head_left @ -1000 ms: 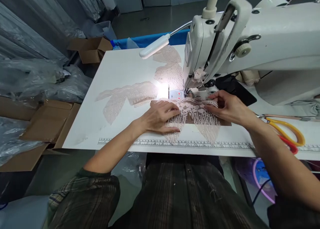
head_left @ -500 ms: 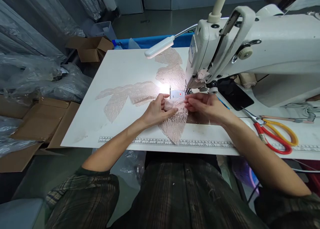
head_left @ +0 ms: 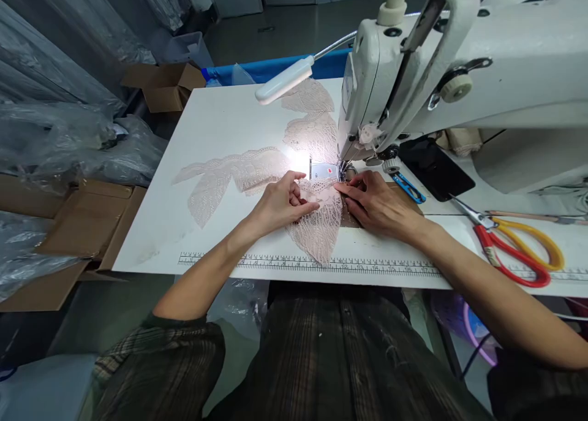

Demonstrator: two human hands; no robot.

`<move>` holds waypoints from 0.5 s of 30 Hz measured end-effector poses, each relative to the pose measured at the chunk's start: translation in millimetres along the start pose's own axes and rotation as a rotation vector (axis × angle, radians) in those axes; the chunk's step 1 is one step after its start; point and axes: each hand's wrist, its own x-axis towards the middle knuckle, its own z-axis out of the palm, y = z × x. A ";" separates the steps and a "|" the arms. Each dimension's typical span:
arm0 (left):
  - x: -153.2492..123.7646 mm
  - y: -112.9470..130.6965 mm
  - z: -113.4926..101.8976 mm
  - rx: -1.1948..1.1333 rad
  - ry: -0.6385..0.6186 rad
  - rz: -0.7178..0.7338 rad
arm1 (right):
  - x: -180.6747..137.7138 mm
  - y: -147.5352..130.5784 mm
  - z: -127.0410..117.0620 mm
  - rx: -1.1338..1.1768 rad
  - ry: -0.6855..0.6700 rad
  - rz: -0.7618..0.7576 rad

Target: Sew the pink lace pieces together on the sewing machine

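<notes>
A pale pink lace piece (head_left: pixel 316 234) lies at the needle area of the white sewing machine (head_left: pixel 367 84), its pointed end toward the table's front edge. With thumb and fingers bent together, my left hand (head_left: pixel 280 201) pinches the lace's left part. Fingertips of my right hand (head_left: pixel 374 201) press the lace's upper right edge, just in front of the presser foot (head_left: pixel 343 168). More lace (head_left: pixel 312 133) stretches behind the needle plate (head_left: pixel 324 171), and a lace strip (head_left: pixel 234 170) spreads to the left. Part of the lace is hidden under my fingers.
Red-and-yellow scissors (head_left: pixel 514 249), blue thread snips (head_left: pixel 408 188) and a black phone (head_left: pixel 434 166) lie on the right. A lamp (head_left: pixel 285 81) hangs over the table (head_left: pixel 151 225), which has a printed ruler (head_left: pixel 367 266) along its front. Cardboard boxes (head_left: pixel 87 219) stand at left.
My right hand has flattened from a raised pinch onto the lace, uncovering the blue snips. My left hand has shifted slightly left. The whole view has moved a little.
</notes>
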 end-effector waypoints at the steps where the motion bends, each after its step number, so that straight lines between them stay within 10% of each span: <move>1: 0.1 0.1 -0.7 -0.012 -0.009 -0.004 | 0.9 1.3 0.1 0.005 0.000 -0.003; 15: 1.4 4.2 -7.1 -0.181 -0.005 -0.168 | -5.9 -5.3 -3.9 0.142 0.015 0.042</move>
